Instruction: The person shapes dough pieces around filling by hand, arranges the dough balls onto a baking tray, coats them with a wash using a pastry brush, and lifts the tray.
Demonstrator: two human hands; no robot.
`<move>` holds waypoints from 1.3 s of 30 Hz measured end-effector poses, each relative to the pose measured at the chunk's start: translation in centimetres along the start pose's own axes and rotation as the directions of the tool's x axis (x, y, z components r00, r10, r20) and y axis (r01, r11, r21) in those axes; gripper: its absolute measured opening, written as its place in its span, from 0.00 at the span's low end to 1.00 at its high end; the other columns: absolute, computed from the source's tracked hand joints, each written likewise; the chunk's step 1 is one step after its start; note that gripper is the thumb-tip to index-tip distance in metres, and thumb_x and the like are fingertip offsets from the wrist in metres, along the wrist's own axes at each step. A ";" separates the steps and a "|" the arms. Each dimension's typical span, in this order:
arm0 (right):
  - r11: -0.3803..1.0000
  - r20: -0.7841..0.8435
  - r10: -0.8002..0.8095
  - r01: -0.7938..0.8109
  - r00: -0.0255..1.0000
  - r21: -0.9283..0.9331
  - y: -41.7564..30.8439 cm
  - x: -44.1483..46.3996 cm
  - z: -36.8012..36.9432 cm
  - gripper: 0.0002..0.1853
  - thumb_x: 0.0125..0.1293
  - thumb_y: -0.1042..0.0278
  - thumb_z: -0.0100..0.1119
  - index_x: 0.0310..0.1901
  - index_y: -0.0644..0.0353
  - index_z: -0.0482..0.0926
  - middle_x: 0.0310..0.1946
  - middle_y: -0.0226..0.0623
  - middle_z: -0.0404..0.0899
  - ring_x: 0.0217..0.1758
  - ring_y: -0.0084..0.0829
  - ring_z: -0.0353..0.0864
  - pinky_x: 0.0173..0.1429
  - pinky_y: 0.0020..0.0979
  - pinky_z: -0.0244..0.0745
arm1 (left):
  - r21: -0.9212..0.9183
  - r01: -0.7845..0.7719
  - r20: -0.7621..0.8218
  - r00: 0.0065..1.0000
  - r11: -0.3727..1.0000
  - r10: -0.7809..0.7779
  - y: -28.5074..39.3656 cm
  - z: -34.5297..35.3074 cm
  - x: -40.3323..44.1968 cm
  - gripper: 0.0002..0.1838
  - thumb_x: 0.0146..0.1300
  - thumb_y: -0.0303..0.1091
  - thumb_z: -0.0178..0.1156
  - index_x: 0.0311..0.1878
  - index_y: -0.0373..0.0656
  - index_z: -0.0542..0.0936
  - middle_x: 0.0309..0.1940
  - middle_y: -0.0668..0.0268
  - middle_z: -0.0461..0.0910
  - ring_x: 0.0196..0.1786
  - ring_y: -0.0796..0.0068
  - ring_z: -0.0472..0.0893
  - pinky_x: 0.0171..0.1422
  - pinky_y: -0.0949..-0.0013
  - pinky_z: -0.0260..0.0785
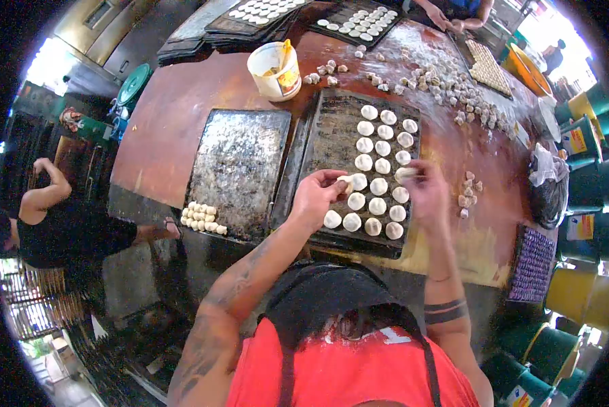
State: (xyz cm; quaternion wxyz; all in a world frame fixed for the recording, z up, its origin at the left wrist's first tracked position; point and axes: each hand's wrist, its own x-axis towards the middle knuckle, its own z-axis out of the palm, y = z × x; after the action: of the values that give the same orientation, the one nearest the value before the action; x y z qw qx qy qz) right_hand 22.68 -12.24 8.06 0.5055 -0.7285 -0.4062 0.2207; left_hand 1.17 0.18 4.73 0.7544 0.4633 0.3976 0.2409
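My left hand (320, 198) is over the middle of a dark baking tray (331, 122), its thumb and fingers closed on a small piece of pale dough (346, 182). Round, flattened dough balls (378, 186) lie in rows on the right part of this tray. My right hand (429, 190) is at the tray's right edge, smeared by motion. Pale dough shows at its fingertips, but I cannot tell whether they grip it. A second dark tray (240, 156) lies to the left, with a cluster of small dough pieces (202, 217) in its near left corner.
A white bucket (276, 71) with a yellow-handled utensil stands beyond the trays. Brownish lumps (447, 85) lie scattered on the floured table (158, 136). Filled trays (362, 24) sit at the back. One co-worker's hands (447, 20) are at the far side; another person (60, 217) is at left.
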 end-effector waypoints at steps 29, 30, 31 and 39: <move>0.920 -0.119 -0.388 0.377 0.914 -0.105 -7.5 0.3 7.3 0.09 0.61 0.80 0.63 0.43 0.60 0.85 0.49 0.39 0.82 0.49 0.36 0.83 0.55 0.34 0.80 | -0.212 -0.279 -0.095 0.960 0.936 0.265 4.6 3.3 -1.6 0.16 0.67 0.24 0.62 0.57 0.32 0.76 0.49 0.61 0.82 0.47 0.73 0.83 0.52 0.73 0.77; 0.892 -0.043 -0.441 0.432 0.897 -0.134 -7.1 0.3 7.3 0.09 0.61 0.79 0.64 0.43 0.61 0.85 0.52 0.40 0.81 0.52 0.37 0.83 0.55 0.34 0.80 | -0.298 -0.148 -0.018 0.989 0.943 0.150 4.6 2.6 -0.8 0.17 0.67 0.24 0.63 0.57 0.32 0.75 0.48 0.61 0.82 0.47 0.73 0.83 0.52 0.73 0.77; 0.859 0.036 -0.488 0.487 0.872 -0.158 -6.3 0.3 7.2 0.09 0.61 0.79 0.64 0.43 0.61 0.84 0.56 0.41 0.79 0.55 0.38 0.82 0.56 0.35 0.80 | -0.371 -0.010 0.068 0.997 0.929 0.038 4.8 1.4 -0.2 0.18 0.67 0.24 0.63 0.58 0.32 0.75 0.48 0.61 0.82 0.46 0.72 0.83 0.52 0.72 0.78; 0.831 0.369 -0.538 0.551 0.758 0.077 -6.3 2.1 6.4 0.21 0.47 0.73 0.75 0.44 0.57 0.79 0.55 0.41 0.80 0.59 0.43 0.78 0.63 0.41 0.74 | -0.357 0.146 0.345 0.938 0.922 -0.015 4.5 1.3 -1.2 0.21 0.59 0.28 0.71 0.54 0.36 0.77 0.45 0.63 0.82 0.47 0.70 0.83 0.52 0.67 0.78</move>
State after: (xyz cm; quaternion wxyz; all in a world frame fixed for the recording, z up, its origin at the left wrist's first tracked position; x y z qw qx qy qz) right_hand 16.85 -6.00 11.52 0.4471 -0.5318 -0.6931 0.1922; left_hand 1.56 0.75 9.55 0.8954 0.3267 0.2281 0.1987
